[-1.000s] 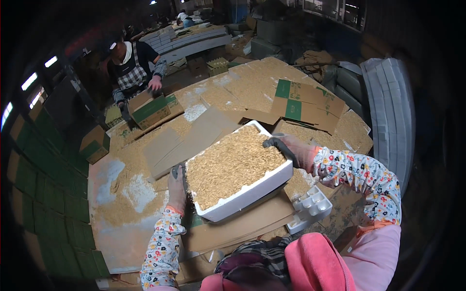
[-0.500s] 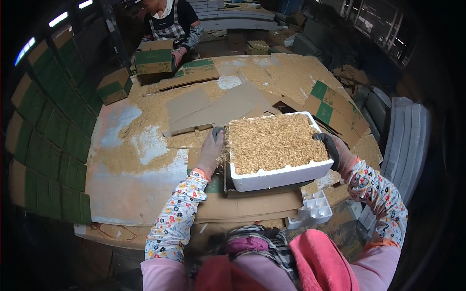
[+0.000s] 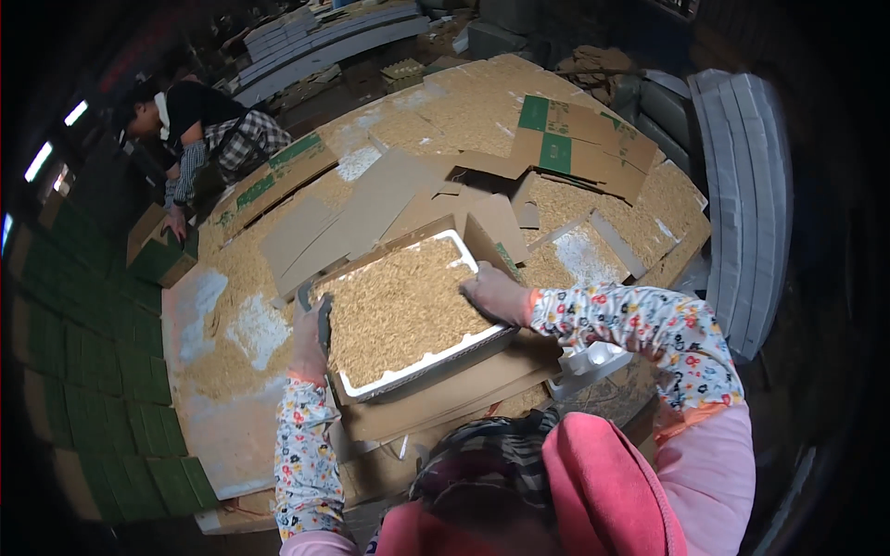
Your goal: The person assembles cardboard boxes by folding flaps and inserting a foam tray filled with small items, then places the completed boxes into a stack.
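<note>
A white foam box (image 3: 451, 347), heaped to the rim with golden husks (image 3: 399, 306), sits low inside an open cardboard carton (image 3: 484, 243). The carton's raised flaps show along the back and right. My left hand (image 3: 313, 341), gloved with dark fingertips, grips the foam box's left side; its fingers are partly hidden by the edge. On the right side, my right hand (image 3: 499, 295) holds the rim near the carton wall. Flat cardboard sheets (image 3: 454, 394) lie under the near side. A white moulded tray with round hollows (image 3: 593, 363) is partly covered by my right forearm.
Loose husks and flattened cardboard (image 3: 343, 208) cover much of the table (image 3: 209, 445). Green-and-brown cartons (image 3: 102, 398) are stacked at left. A co-worker (image 3: 209, 130) bends over a carton (image 3: 159, 248) at far left. Long grey-white panels (image 3: 746, 204) stand at right.
The foam box has come down and left into the carton, with both hands still on it. My view has turned. The co-worker now leans down to a carton at the table's left edge.
</note>
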